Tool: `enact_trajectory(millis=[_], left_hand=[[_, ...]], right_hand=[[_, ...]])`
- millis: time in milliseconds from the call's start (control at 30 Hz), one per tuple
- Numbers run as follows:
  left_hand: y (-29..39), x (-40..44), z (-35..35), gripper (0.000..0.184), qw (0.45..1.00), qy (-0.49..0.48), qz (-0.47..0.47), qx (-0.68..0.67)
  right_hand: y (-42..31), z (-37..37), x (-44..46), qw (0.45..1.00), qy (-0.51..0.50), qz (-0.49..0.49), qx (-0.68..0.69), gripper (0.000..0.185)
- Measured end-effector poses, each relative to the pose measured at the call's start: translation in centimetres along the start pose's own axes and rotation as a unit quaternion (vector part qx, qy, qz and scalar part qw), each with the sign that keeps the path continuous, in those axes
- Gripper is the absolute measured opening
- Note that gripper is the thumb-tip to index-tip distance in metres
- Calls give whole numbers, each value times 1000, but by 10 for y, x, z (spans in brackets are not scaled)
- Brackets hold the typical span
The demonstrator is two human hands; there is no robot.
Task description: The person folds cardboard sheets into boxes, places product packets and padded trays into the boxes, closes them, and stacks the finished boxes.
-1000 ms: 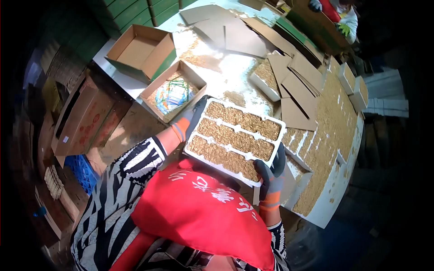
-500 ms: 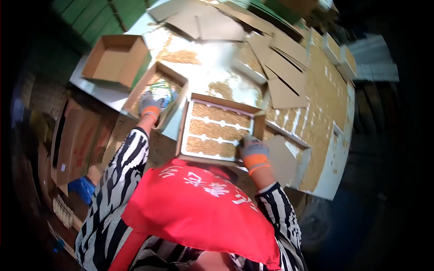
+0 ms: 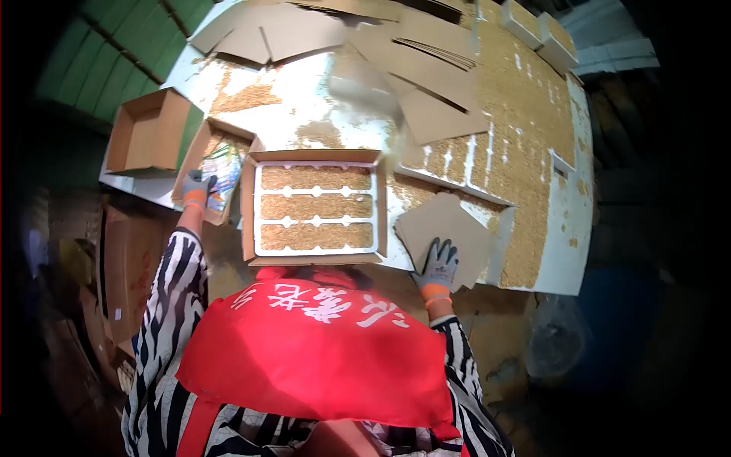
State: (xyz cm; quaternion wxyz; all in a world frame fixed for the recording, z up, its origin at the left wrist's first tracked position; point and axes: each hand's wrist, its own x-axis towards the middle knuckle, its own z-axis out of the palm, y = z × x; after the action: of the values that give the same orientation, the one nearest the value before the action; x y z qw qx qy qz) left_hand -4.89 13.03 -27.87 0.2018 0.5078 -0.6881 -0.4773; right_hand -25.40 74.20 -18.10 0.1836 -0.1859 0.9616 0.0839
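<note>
My left hand (image 3: 199, 186), in a grey glove with an orange cuff, is at the near end of a small cardboard box (image 3: 183, 161). Its fingers look curled by the colourful printed packets (image 3: 222, 169) inside; what they hold is hidden. My right hand (image 3: 440, 265), gloved alike, lies with fingers spread on a stack of cut cardboard sheets (image 3: 445, 228). Between my hands stands an open cardboard box (image 3: 247, 206) holding a white frame (image 3: 316, 222). Straw-coloured, grain-like material (image 3: 316, 206) fills the frame's rows.
Another open cardboard box (image 3: 145, 141) stands at the left. Large cardboard pieces (image 3: 430, 72) lie at the back of the white table (image 3: 567, 251). More grain-like material (image 3: 525, 167) covers the right side, with white trays (image 3: 557, 46) at the back right corner.
My right hand has left the right side of the framed box and now lies spread on the cardboard sheets. My left hand stays at the packet box. The view has shifted.
</note>
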Motion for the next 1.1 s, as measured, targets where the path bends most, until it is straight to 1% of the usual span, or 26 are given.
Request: enact_trajectory(millis=[67, 100, 133, 167, 200, 233, 267, 300, 400, 500, 533, 567, 600, 633, 667, 700, 733, 800, 833, 867, 900, 933, 967, 1000, 1067, 1100], left_hand=[[56, -39, 0, 27, 1000, -13, -18, 18], [47, -34, -5, 26, 1000, -12, -2, 29], [27, -24, -7, 24, 999, -10, 12, 40], [18, -20, -8, 27, 1000, 3, 7, 3], [16, -22, -8, 29, 999, 11, 4, -36], [30, -33, -10, 33, 1000, 8, 15, 8], [47, -44, -11, 37, 998, -1, 24, 51], [60, -55, -13, 41, 998, -23, 26, 48], [89, -74, -17, 38, 989, -21, 59, 137], [84, -68, -16, 34, 991, 74, 77, 76], [161, -116, -8, 27, 976, 96, 114, 158], [208, -151, 1, 22, 977, 64, 190, 77], [225, -171, 8, 20, 905, 104, 378, 168], [259, -205, 21, 21, 880, 39, 435, 185], [279, -218, 33, 20, 815, -57, 504, 281], [276, -231, 50, 27, 756, -177, 453, 439], [255, -242, 59, 42, 711, -130, 515, 460], [239, -246, 53, 54, 761, -135, 482, 412], [236, -245, 46, 57, 801, -74, 486, 342], [233, -242, 37, 60, 833, -14, 484, 267], [222, -235, 35, 54, 881, 23, 450, 142], [206, -224, 29, 48, 922, 1, 380, 80], [185, -214, 33, 44, 955, -35, 258, -143], [169, -205, 36, 42, 951, -91, 158, -248], [136, -188, 43, 39, 870, -123, -75, -471], [137, -191, 41, 38, 913, -152, -29, -378]], right_hand=[[20, 7, 7, 997, -4, -62, 39, 102], [31, 7, 12, 995, -33, -87, 37, 98], [41, 6, 14, 990, -13, -123, 65, 94], [46, 1, 15, 987, -4, -147, 64, 93], [47, -8, 15, 983, 3, -173, 61, 84], [52, 2, 20, 980, 21, -189, 48, 77], [57, 15, 23, 978, 39, -200, 35, 71], [59, 18, 22, 978, 49, -200, 45, 68], [61, 10, 16, 973, 86, -199, 73, 64], [63, -55, -13, 967, 139, -194, 90, 64], [67, -77, -18, 965, 153, -191, 98, 57], [68, -99, -22, 956, 174, -199, 125, 54], [65, -121, -26, 947, 194, -208, 149, 51], [58, -141, -29, 937, 215, -219, 168, 51], [44, -161, -32, 924, 238, -231, 187, 50], [25, -180, -33, 910, 263, -246, 208, 50], [1, -200, -32, 888, 310, -278, 193, 50], [-48, -221, -35, 870, 347, -306, 169, 52], [-75, -223, -31, 826, 388, -366, 181, 52], [-98, -214, -26, 824, 375, -395, 156, 52], [-125, -215, -25, 801, 364, -451, 152, 54], [-147, -209, -19, 795, 324, -495, 134, 50], [-165, -194, -9, 813, 233, -528, 77, 40], [-186, -165, 4, 844, 103, -520, -82, 33], [-189, -132, 25, 847, -2, -531, -25, 29], [-185, -131, 28, 846, -12, -533, -2, 29]])
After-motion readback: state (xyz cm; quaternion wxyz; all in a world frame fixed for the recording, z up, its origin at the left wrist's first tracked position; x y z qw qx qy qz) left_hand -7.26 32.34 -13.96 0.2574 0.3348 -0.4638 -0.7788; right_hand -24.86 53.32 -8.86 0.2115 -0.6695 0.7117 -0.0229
